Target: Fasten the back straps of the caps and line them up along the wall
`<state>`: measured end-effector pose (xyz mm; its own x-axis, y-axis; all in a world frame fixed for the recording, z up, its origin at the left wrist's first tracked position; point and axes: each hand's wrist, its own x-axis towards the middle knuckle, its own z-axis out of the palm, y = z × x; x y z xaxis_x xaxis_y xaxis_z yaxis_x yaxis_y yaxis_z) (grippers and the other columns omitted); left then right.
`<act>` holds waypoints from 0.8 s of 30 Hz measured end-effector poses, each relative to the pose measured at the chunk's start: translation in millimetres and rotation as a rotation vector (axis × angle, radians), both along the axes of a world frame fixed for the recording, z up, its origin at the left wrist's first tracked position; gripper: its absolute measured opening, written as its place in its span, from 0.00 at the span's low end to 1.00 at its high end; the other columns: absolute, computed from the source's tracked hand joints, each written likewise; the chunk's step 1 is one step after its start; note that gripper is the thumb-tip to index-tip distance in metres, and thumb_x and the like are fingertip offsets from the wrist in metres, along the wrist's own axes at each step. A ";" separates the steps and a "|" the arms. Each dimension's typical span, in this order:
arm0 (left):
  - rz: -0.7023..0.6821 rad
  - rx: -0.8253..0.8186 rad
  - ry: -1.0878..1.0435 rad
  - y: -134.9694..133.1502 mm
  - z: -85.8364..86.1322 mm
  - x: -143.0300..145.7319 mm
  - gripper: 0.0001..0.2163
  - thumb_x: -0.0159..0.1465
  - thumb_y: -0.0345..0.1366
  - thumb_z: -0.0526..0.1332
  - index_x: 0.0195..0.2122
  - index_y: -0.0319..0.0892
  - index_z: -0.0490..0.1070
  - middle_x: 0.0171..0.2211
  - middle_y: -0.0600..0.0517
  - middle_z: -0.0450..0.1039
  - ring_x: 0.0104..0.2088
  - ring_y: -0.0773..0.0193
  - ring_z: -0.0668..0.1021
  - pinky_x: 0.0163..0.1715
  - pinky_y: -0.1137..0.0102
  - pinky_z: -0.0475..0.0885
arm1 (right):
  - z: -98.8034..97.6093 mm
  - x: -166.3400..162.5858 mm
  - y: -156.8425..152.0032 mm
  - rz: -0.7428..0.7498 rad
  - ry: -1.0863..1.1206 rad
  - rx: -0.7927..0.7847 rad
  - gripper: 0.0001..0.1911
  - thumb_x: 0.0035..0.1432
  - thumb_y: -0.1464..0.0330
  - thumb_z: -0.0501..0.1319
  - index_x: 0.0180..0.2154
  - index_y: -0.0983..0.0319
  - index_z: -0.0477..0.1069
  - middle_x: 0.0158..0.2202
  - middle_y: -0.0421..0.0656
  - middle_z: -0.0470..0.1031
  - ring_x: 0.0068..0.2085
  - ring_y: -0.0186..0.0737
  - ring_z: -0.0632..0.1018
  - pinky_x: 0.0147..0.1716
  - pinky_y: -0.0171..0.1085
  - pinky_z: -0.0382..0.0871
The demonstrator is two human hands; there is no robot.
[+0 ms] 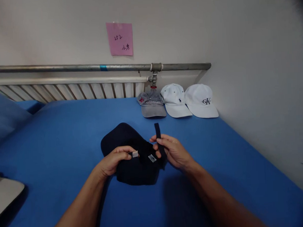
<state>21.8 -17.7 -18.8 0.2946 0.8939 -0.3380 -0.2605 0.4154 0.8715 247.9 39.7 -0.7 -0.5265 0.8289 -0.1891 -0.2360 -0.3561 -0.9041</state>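
Note:
A dark baseball cap [137,171] lies on the blue-covered surface in front of me, its brim [117,136] pointing to the upper left. My left hand [115,160] pinches the cap's strap end that carries a small pale buckle [135,154]. Between the thumb and fingers of my right hand [174,151] is the loose dark strap [157,130], its free end sticking upward. The two strap ends are apart. Inside the cap, a small whitish label [152,158] shows between my hands.
Along the back stand a grey cap [153,110], a white cap with a small dark logo [174,97] and a white cap with letters [199,98]. A pale brim [6,193] shows at the left edge. Behind are a radiator [90,91], a metal pipe [64,67] and a pink note [120,39].

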 end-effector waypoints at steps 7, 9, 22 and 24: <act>-0.023 0.011 0.036 -2.3 1.8 0.9 0.07 0.51 0.32 0.66 0.32 0.40 0.77 0.28 0.53 0.74 0.27 0.69 0.73 0.30 0.74 0.66 | 16.1 11.0 4.9 -0.143 0.147 -0.078 0.11 0.53 0.65 0.62 0.39 0.59 0.67 0.28 0.37 0.70 0.24 0.29 0.69 0.20 0.30 0.65; -0.018 0.001 0.025 -3.2 2.3 0.7 0.07 0.49 0.32 0.67 0.31 0.40 0.77 0.27 0.54 0.73 0.26 0.70 0.73 0.29 0.74 0.65 | 17.9 11.7 3.3 -0.137 0.125 -0.054 0.13 0.56 0.59 0.59 0.39 0.59 0.67 0.23 0.35 0.67 0.18 0.26 0.62 0.16 0.28 0.61; 0.088 0.133 0.059 -8.1 6.7 -0.1 0.10 0.48 0.40 0.70 0.26 0.39 0.75 0.24 0.53 0.72 0.25 0.69 0.71 0.26 0.74 0.64 | 8.1 -18.5 -31.7 0.212 -0.127 0.010 0.07 0.54 0.66 0.60 0.35 0.63 0.71 0.20 0.32 0.65 0.13 0.20 0.57 0.11 0.25 0.50; 0.082 0.135 0.061 -7.5 7.1 0.3 0.11 0.47 0.40 0.70 0.25 0.39 0.75 0.23 0.53 0.71 0.25 0.69 0.71 0.27 0.74 0.65 | 8.1 -20.8 -33.2 0.215 -0.104 -0.008 0.05 0.55 0.66 0.60 0.32 0.62 0.69 0.19 0.32 0.65 0.13 0.21 0.57 0.11 0.25 0.49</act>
